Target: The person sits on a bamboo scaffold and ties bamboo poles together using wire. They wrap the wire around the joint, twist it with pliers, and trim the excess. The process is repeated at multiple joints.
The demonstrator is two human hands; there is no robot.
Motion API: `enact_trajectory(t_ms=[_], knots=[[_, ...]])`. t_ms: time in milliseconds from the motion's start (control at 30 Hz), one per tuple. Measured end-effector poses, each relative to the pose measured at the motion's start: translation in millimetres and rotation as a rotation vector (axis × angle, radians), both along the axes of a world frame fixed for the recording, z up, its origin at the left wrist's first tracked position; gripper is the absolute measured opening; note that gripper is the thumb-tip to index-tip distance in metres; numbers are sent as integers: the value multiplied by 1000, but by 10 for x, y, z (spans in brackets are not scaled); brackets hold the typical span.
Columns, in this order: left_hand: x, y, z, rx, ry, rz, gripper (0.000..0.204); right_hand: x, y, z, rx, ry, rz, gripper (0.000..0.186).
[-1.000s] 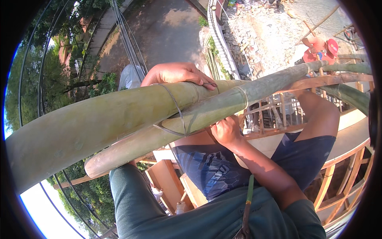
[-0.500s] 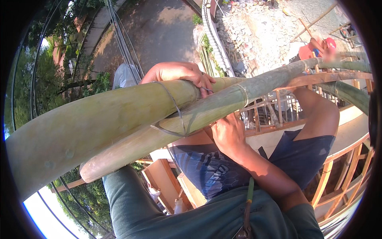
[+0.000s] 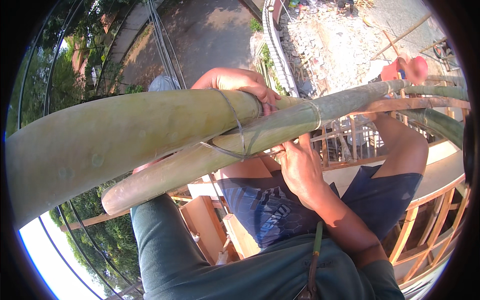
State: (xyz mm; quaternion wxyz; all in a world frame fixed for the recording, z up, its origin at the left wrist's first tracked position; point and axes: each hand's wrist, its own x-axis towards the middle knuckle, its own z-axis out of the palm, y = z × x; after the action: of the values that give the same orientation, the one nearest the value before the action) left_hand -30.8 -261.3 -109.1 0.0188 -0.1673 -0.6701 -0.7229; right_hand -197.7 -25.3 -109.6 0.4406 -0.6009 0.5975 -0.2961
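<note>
A thick yellow-green bamboo pole [image 3: 125, 125] lies diagonally beside a thinner green pole [image 3: 345, 100]. Thin wire [image 3: 235, 115] loops around the two. My left hand [image 3: 235, 82] lies over the thick pole from the far side, fingers curled down onto it near the binding; whether they pinch wire there is unclear. Below the thin pole, my right hand [image 3: 300, 170] pinches a thin dark piece, apparently wire, with its index finger raised toward the bamboo. A green-handled tool [image 3: 316, 250] hangs at my waist.
A co-worker in red [image 3: 390, 70] is at upper right among more bamboo and wooden strips. Below are timber framing [image 3: 430, 230], plywood boxes [image 3: 202, 220], a rubble-strewn lot [image 3: 320, 45] and a road [image 3: 195, 40]. Overhead-style cables [image 3: 75, 240] run along the left, beside trees.
The poles sit slightly higher in view. My left hand has shifted right, fingers curling further down between the poles; my right hand has moved slightly right and its index finger has lifted.
</note>
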Motion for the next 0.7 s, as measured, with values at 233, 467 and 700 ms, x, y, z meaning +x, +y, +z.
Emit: enact_trajectory(t_ms=[233,467,700], knots=[[-36,46,-6,75,32,22,57,-10,-44,-203,-303,-6,7,24],[-6,-57,-246,40,200,-86,102,-91,-91,102,120,-18,112,24],[-51,-38,-147,103,173,-58,83,-39,-49,-272,-129,-166,104,22]])
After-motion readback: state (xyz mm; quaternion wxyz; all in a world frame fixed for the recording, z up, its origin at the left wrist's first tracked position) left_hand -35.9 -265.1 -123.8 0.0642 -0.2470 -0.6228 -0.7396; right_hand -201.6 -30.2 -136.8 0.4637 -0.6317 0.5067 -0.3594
